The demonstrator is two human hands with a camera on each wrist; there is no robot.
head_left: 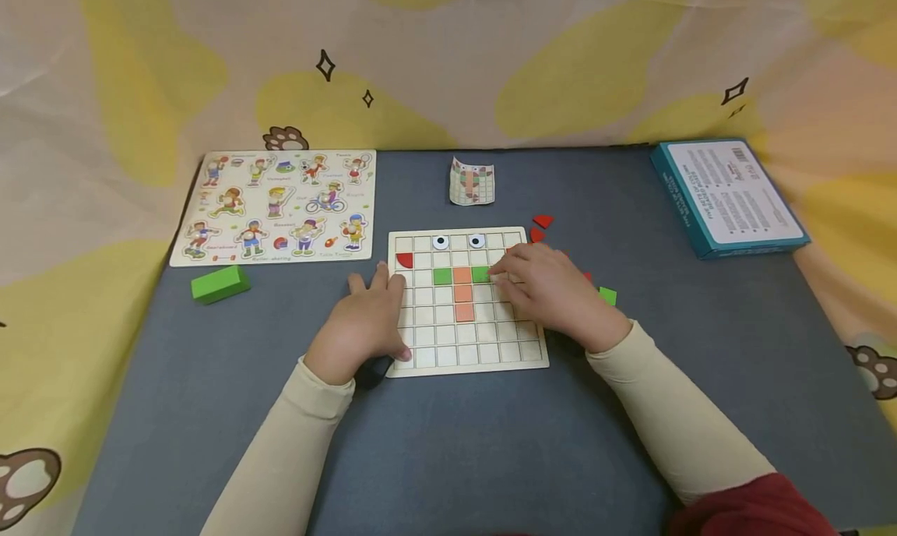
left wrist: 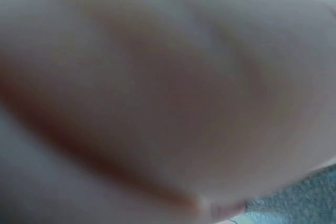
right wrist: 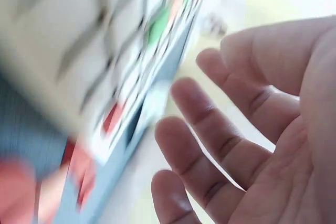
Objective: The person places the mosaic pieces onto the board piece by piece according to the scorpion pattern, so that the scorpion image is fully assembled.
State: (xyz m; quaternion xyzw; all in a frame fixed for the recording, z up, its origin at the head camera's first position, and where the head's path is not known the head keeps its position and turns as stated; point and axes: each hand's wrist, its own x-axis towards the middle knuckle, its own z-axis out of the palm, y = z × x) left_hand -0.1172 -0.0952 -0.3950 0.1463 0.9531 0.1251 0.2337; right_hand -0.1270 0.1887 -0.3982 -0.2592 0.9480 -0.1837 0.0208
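A white grid board (head_left: 427, 357) lies on the table in front of me. Two eye pieces (head_left: 440, 242) sit near its top, with a red quarter-circle (head_left: 404, 260) at the upper left. Below the eyes, green squares (head_left: 442, 276) flank a column of orange squares (head_left: 462, 293). My left hand (head_left: 360, 322) rests along the board's left edge, its fingers spread and thumb at the lower corner. Over the board's right side is my right hand (head_left: 550, 290), fingertips beside the right green square (head_left: 480, 274). The right wrist view shows these fingers (right wrist: 181, 142) loosely bent, holding nothing.
Red pieces (head_left: 543, 221) and a green piece (head_left: 607, 295) lie right of the board. Behind it stands a small pattern card (head_left: 472, 195). A sports picture board (head_left: 262, 244) and green block (head_left: 220, 284) are left; a teal box (head_left: 732, 201) is right.
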